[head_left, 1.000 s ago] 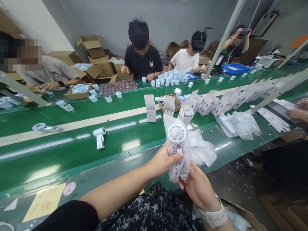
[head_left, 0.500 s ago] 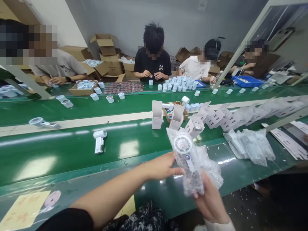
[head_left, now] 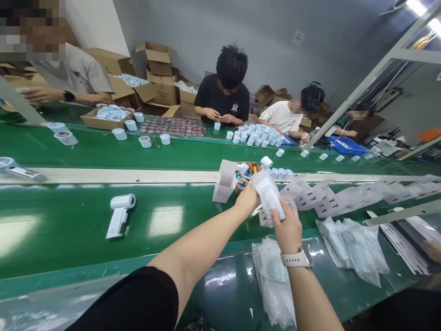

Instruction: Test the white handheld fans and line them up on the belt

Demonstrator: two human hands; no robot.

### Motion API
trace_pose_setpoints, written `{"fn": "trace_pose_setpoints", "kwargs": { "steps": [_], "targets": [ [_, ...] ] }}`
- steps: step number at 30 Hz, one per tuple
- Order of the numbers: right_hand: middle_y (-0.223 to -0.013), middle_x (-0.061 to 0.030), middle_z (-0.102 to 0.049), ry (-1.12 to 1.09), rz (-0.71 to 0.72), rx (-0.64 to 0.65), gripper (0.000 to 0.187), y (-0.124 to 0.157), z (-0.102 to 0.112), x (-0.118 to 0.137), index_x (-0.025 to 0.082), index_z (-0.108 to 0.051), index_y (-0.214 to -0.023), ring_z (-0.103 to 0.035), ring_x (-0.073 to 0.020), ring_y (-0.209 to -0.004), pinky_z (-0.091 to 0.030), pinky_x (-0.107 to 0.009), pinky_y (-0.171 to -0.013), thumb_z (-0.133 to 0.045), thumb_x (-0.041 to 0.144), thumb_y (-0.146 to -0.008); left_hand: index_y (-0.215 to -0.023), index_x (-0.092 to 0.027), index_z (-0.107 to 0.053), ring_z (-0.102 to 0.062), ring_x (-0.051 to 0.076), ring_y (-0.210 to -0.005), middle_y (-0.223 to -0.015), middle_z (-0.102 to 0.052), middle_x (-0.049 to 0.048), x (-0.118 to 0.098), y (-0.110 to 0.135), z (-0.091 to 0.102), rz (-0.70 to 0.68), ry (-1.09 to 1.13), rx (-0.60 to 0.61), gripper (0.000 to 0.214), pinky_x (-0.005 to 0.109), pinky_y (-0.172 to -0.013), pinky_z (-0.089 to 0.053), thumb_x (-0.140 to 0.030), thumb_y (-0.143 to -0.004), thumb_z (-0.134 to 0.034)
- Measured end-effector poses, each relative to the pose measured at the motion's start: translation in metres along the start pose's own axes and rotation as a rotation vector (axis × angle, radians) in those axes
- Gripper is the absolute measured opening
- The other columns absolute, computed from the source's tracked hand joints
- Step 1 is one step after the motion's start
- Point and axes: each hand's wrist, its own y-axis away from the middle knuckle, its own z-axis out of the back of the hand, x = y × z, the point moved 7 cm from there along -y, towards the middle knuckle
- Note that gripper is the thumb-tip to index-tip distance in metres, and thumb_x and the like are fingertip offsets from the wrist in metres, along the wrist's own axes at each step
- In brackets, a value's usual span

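Note:
A handheld fan in bubble wrap (head_left: 269, 192) is gripped at its lower end by my right hand (head_left: 289, 227), which wears a watch. It is tilted over the row of white cartons. My left hand (head_left: 247, 201) reaches beside the upper part of the wrapped fan, next to an open white carton (head_left: 223, 184). The fingers of that hand are mostly hidden, so what they touch does not show. Below the wrapped fan, part of another white carton (head_left: 266, 218) appears.
An unwrapped white fan (head_left: 120, 214) lies on the green conveyor (head_left: 79, 248). Flat bubble bags (head_left: 275, 280) and more bagged items (head_left: 353, 246) rest on the near ledge. Opposite, people work behind white cups (head_left: 258, 133). A slanted metal post (head_left: 347, 105) stands at right.
Both hands have moved forward, taking the wrapped fan from above the near ledge to the carton row. My left hand is now beside the cartons. The view has shifted.

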Motion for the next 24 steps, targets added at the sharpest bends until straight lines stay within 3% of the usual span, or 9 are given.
{"fn": "trace_pose_setpoints", "kwargs": {
  "steps": [4, 8, 10, 12, 16, 20, 24],
  "targets": [
    [-0.096, -0.0151, -0.06, 0.212, 0.031, 0.167, 0.041, -0.01, -0.015, -0.012, 0.013, -0.065, -0.125, -0.062, -0.0303, -0.084, -0.048, -0.041, -0.072, -0.051, 0.027, -0.09, -0.125, -0.015, -0.056, -0.065, 0.022, -0.102, -0.12, -0.063, 0.0103, 0.013, 0.005, -0.01, 0.033, 0.01, 0.006, 0.034, 0.044, -0.088, -0.056, -0.031, -0.095, -0.057],
    [-0.092, -0.0059, -0.065, 0.343, 0.071, 0.345, 0.024, -0.057, -0.027, 0.001, 0.017, -0.068, -0.111, -0.064, -0.0215, -0.082, -0.051, -0.038, -0.077, -0.066, 0.023, -0.087, -0.133, -0.015, -0.051, -0.066, 0.022, -0.1, -0.121, -0.063, 0.0114, 0.011, 0.008, -0.013, 0.025, 0.01, 0.025, 0.041, 0.043, -0.087, -0.057, -0.032, -0.096, -0.056],
    [-0.098, -0.0045, -0.066, 0.376, 0.066, 0.373, 0.019, -0.081, -0.036, 0.013, 0.015, -0.066, -0.104, -0.064, -0.0196, -0.088, -0.053, -0.039, -0.082, -0.067, 0.027, -0.09, -0.138, -0.014, -0.047, -0.067, 0.023, -0.1, -0.121, -0.063, 0.013, 0.009, 0.008, -0.013, 0.019, -0.004, 0.038, 0.046, 0.043, -0.088, -0.057, -0.033, -0.096, -0.055],
    [-0.111, -0.0073, -0.065, 0.388, 0.044, 0.337, 0.024, -0.093, -0.044, 0.024, 0.015, -0.064, -0.111, -0.064, -0.0213, -0.097, -0.053, -0.042, -0.085, -0.064, 0.03, -0.093, -0.141, -0.014, -0.043, -0.067, 0.023, -0.101, -0.122, -0.063, 0.0139, 0.008, 0.005, -0.013, 0.02, -0.029, 0.052, 0.049, 0.044, -0.089, -0.056, -0.034, -0.097, -0.054],
    [-0.13, -0.0106, -0.057, 0.345, 0.047, 0.286, 0.031, -0.066, -0.063, 0.032, 0.017, -0.058, -0.124, -0.059, -0.0252, -0.112, -0.051, -0.047, -0.094, -0.059, 0.031, -0.096, -0.139, -0.016, -0.045, -0.067, 0.022, -0.098, -0.12, -0.064, 0.0115, 0.006, 0.0, -0.014, 0.025, -0.104, 0.087, 0.046, 0.044, -0.087, -0.057, -0.033, -0.097, -0.054],
    [-0.133, -0.01, -0.057, 0.233, 0.053, 0.365, 0.029, -0.029, -0.07, 0.02, 0.019, -0.06, -0.122, -0.058, -0.0258, -0.116, -0.049, -0.049, -0.097, -0.06, 0.029, -0.096, -0.134, -0.015, -0.049, -0.067, 0.021, -0.098, -0.12, -0.064, 0.0115, 0.001, -0.003, -0.014, 0.019, -0.229, 0.1, 0.039, 0.043, -0.087, -0.056, -0.029, -0.098, -0.053],
    [-0.134, -0.0096, -0.057, 0.017, 0.014, 0.419, 0.029, -0.027, -0.057, 0.012, 0.017, -0.063, -0.119, -0.056, -0.0279, -0.12, -0.046, -0.053, -0.101, -0.066, 0.028, -0.092, -0.128, -0.002, -0.051, -0.067, 0.028, -0.105, -0.132, -0.057, 0.0255, -0.014, -0.009, -0.008, -0.066, -0.355, 0.104, 0.036, 0.042, -0.093, -0.052, -0.011, -0.093, -0.049]
  ]
}}
